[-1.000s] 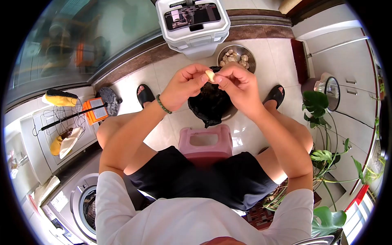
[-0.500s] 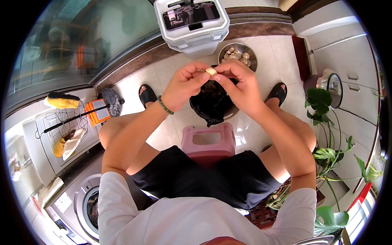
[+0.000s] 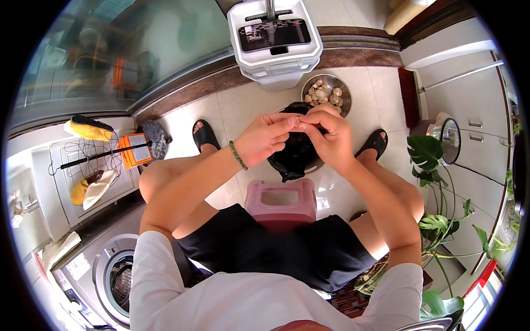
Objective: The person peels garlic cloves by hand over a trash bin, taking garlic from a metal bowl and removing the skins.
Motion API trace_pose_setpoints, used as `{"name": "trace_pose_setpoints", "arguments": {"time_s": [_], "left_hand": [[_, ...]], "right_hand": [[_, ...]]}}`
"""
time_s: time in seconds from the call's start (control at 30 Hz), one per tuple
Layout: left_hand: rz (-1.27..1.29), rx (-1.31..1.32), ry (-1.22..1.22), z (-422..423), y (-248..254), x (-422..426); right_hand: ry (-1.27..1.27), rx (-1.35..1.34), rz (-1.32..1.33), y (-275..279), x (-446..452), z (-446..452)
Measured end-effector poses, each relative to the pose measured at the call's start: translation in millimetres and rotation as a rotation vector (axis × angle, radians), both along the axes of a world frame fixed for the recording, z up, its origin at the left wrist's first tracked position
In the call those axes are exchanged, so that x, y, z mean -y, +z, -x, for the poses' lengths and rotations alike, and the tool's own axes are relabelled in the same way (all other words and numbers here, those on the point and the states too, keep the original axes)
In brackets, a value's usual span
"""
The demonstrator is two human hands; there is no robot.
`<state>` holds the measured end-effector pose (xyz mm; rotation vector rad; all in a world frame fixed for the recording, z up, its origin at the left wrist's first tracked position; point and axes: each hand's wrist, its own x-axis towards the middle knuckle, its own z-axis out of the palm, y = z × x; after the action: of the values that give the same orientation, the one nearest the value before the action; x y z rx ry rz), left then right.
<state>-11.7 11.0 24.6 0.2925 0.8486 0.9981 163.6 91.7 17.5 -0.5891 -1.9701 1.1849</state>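
My left hand, with a green bead bracelet at the wrist, and my right hand meet fingertip to fingertip. Between them is a small pale garlic clove, mostly covered by the fingers. Both hands are closed in a pinch on it. Directly below is a black plastic bag lining a round container, partly hidden by my hands. Just beyond my right hand, a steel bowl holds several garlic bulbs.
A pink plastic stool stands between my knees. A grey-white bin with a phone on top is ahead. Leafy plants and white cabinets line the right; a washing machine and a wire shoe rack are left.
Both hands have come down in the view and slightly right, still together. The clove, plainly visible before, is now mostly hidden by the fingertips. The whole view has shifted a little.
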Motion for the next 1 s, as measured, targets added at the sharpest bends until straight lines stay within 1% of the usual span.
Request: {"name": "trace_pose_setpoints", "arguments": {"time_s": [0.07, 0.13, 0.27, 0.33, 0.43, 0.47, 0.5, 0.53, 0.57, 0.6, 0.63, 0.67, 0.73, 0.8, 0.87, 1.0], "left_hand": [[-0.005, 0.0, 0.009, -1.7, -3.3, 2.3], [0.027, -0.025, 0.022, -3.9, -6.4, 3.7], [-0.005, -0.089, 0.041, -8.2, -6.0, 3.8], [-0.013, -0.185, 0.049, -8.6, -7.6, 2.2], [-0.014, -0.189, 0.071, -9.7, -5.9, 1.1], [-0.015, -0.189, 0.071, -8.4, -8.0, 1.4], [0.001, -0.124, 0.064, -6.2, -11.9, 2.0], [0.015, -0.06, 0.058, -3.7, -14.2, 1.8], [0.013, -0.062, 0.062, -0.2, -15.7, 0.3], [0.035, -0.009, 0.043, 2.7, -16.5, -0.6], [0.056, 0.046, 0.025, 4.6, -17.1, -1.6], [0.057, 0.047, 0.028, 4.8, -17.3, -1.2], [0.047, 0.096, -0.034, 4.2, -16.0, -0.2], [0.035, 0.09, -0.038, 3.0, -10.0, 0.2], [0.017, 0.085, -0.046, 1.2, -8.6, -0.5], [-0.016, -0.032, -0.062, 0.9, -7.9, -0.5]], "right_hand": [[-0.037, -0.06, 0.17, -4.2, 5.1, 0.9], [-0.038, -0.072, 0.212, -10.3, 7.8, 1.5], [-0.028, -0.068, 0.277, -10.3, 6.4, 1.6], [-0.028, -0.088, 0.311, -19.5, 6.0, 2.5], [-0.017, -0.112, 0.365, -21.7, 5.0, 2.3], [-0.008, -0.118, 0.383, -21.4, 5.0, 2.5], [-0.006, -0.118, 0.383, -22.5, 5.3, 3.0], [0.008, -0.157, 0.403, -24.4, 5.2, 4.2], [0.023, -0.198, 0.422, -25.3, 4.4, 6.2], [0.027, -0.198, 0.422, -24.3, 4.3, 6.4], [0.025, -0.178, 0.365, -22.5, 3.2, 5.5], [0.023, -0.156, 0.312, -21.3, 3.4, 4.4], [0.034, -0.136, 0.336, -20.5, 5.0, 2.9], [0.04, -0.115, 0.362, -19.3, 7.3, 2.5], [0.029, -0.179, 0.451, -17.1, 8.7, 4.5], [0.027, -0.131, 0.546, -19.9, 7.4, 4.8]]}}
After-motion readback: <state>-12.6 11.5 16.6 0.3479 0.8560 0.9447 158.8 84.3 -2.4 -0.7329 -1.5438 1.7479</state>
